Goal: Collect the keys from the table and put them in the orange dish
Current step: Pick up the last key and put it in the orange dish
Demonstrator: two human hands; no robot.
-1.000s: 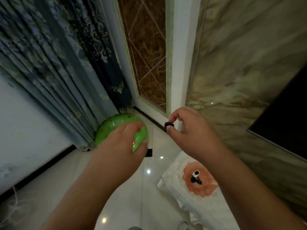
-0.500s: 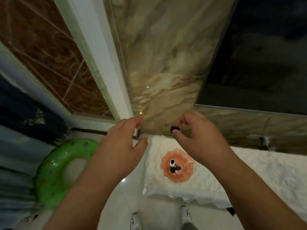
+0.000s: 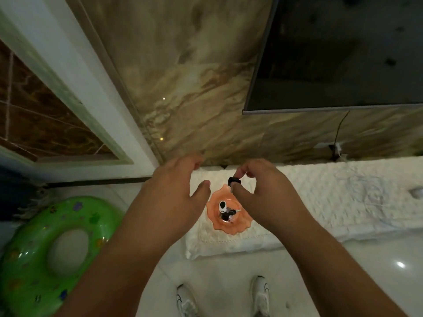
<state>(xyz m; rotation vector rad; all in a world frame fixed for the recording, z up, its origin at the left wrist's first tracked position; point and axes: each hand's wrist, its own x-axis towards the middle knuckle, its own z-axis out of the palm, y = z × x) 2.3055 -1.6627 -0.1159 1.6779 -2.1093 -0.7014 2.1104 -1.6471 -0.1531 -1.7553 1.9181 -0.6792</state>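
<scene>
The orange dish (image 3: pixel 240 225) with a wavy rim sits on the left end of a table covered by a white cloth (image 3: pixel 320 202). Inside it lie keys (image 3: pixel 225 211) with black and white heads. My right hand (image 3: pixel 263 195) hovers just above the dish's far edge, thumb and finger pinched on a small black key head (image 3: pixel 234 180). My left hand (image 3: pixel 174 193) floats to the left of the dish, fingers spread and holding nothing.
A dark TV screen (image 3: pixel 343 53) hangs on the marble wall above the table. A green inflatable swim ring (image 3: pixel 45 248) lies on the shiny floor at the left. My white shoes (image 3: pixel 258 294) stand close to the table's front edge.
The view swung from the floor corner and curtain toward the table. My right hand carried the black key over the dish, and my left hand moved off the green ring.
</scene>
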